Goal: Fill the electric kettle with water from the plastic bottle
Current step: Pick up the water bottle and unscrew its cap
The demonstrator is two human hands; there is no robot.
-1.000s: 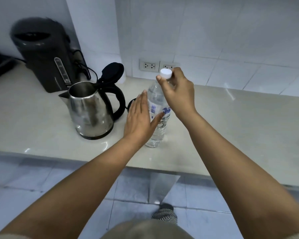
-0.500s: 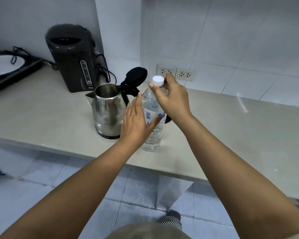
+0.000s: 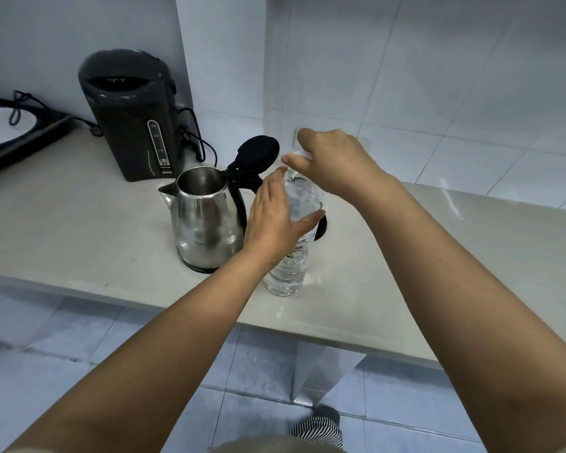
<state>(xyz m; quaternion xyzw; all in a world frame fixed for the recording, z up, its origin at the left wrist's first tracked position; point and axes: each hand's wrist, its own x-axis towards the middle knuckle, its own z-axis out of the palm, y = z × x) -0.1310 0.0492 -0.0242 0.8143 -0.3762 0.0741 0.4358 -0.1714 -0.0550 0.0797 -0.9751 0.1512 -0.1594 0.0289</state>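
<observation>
1. Electric kettle (image 3: 206, 220) sits on the counter (image 3: 79, 230), lid open.
2. Plastic bottle (image 3: 291, 256) stands just right of it, upright.
3. I brace with my left hand (image 3: 272, 220), fingers wrapped on the bottle.
4. Right hand (image 3: 334, 161) pinches the cap (image 3: 303, 154); I'd twist without squeezing the body.

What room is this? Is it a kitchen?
Most likely a kitchen. A steel kettle and a big dark hot-water pot stand on a pale counter against a white tiled wall.
</observation>
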